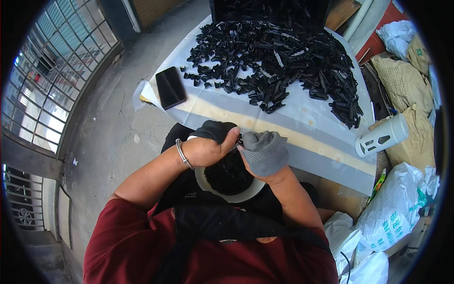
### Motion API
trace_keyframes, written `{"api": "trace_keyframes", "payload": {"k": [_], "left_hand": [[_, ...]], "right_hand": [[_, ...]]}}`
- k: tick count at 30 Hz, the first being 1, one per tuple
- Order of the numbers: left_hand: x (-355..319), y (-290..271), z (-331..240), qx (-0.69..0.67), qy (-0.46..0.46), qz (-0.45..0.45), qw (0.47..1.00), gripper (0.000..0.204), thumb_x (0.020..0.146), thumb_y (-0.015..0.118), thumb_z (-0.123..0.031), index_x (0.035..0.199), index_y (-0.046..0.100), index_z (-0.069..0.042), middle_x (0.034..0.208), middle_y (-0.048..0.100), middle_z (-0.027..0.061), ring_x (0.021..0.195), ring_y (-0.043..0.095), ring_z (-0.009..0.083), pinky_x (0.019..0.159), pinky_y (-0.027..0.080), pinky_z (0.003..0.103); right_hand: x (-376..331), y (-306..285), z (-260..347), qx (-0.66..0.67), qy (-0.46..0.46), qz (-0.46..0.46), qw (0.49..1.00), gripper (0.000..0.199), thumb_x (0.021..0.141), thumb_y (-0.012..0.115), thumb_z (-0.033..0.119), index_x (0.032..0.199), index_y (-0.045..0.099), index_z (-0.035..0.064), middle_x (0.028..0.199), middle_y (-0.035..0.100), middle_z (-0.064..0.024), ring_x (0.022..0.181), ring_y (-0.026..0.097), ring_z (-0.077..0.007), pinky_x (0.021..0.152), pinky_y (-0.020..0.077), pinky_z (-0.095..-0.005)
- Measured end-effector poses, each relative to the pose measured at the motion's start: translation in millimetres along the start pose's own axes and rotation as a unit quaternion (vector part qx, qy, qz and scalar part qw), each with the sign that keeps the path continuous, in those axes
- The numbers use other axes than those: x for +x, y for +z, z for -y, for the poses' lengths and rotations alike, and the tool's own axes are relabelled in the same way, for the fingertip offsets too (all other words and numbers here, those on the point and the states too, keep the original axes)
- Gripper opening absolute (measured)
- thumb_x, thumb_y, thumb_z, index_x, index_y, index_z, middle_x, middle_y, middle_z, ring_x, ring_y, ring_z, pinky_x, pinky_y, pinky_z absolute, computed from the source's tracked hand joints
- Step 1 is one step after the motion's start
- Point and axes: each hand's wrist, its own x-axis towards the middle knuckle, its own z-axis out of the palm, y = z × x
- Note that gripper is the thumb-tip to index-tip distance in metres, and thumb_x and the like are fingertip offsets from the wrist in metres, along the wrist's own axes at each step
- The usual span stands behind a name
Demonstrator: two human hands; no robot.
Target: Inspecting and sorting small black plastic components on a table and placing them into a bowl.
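Table [321, 138] ahead, hands [213, 137] [266, 152] close together

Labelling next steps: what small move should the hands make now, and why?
Probably ease the fingers apart over the bowl, letting the dark part drop: left hand and right hand meet by its far rim, seemingly pinching that mostly hidden part, and black bits already lie inside.

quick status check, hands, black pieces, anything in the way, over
Left hand and right hand close together over bowl, both curled, grip hidden. Black pieces in bowl, more heaped on table. Phone off left.
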Motion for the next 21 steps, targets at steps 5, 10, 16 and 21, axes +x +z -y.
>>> {"api": "trace_keyframes", "payload": {"k": [5, 10, 16, 21], "left_hand": [[-2, 0, 10, 0.083, 0.026, 0.051, 0.995, 0.029, 0.09, 0.042, -0.022, 0.081, 0.058, 0.001, 0.074, 0.059, 0.0214, 0.071, 0.056, 0.0383, 0.063, 0.045, 0.043], [25, -7, 32, 0.246, 0.019, 0.017, 0.969, 0.024, 0.086, 0.048, -0.025, 0.088, 0.06, -0.005, 0.079, 0.061, 0.0171, 0.075, 0.059, 0.0343, 0.068, 0.047, 0.041], [93, 31, 57, 0.319, 0.089, -0.055, 0.942, 0.025, 0.077, 0.05, -0.013, 0.1, 0.062, -0.013, 0.087, 0.061, 0.0133, 0.079, 0.06, 0.029, 0.066, 0.049, 0.038], [93, 52, 48, 0.313, 0.102, -0.119, 0.937, 0.021, 0.075, 0.049, -0.014, 0.088, 0.065, -0.017, 0.079, 0.063, 0.0092, 0.072, 0.062, 0.028, 0.057, 0.049, 0.038]], "right_hand": [[-3, 11, 2, 0.159, 0.025, 0.023, 0.987, 0.018, 0.077, 0.059, 0.024, 0.082, 0.057, 0.0067, 0.071, 0.056, -0.0101, 0.066, 0.053, -0.0301, 0.061, 0.0411, -0.0408], [1, 3, -50, 0.063, 0.171, 0.099, 0.978, 0.018, 0.08, 0.057, 0.02, 0.09, 0.06, 0.0059, 0.087, 0.061, -0.0124, 0.082, 0.057, -0.0326, 0.074, 0.0448, -0.0397], [17, 27, -83, -0.047, 0.091, 0.058, 0.993, 0.025, 0.07, 0.062, 0.013, 0.094, 0.061, 0.0079, 0.088, 0.058, -0.0134, 0.083, 0.055, -0.0313, 0.073, 0.0438, -0.04], [-6, 27, -87, -0.066, 0.1, 0.1, 0.988, 0.024, 0.074, 0.06, 0.014, 0.096, 0.058, 0.004, 0.093, 0.058, -0.017, 0.09, 0.053, -0.0348, 0.08, 0.0404, -0.0417]]}}
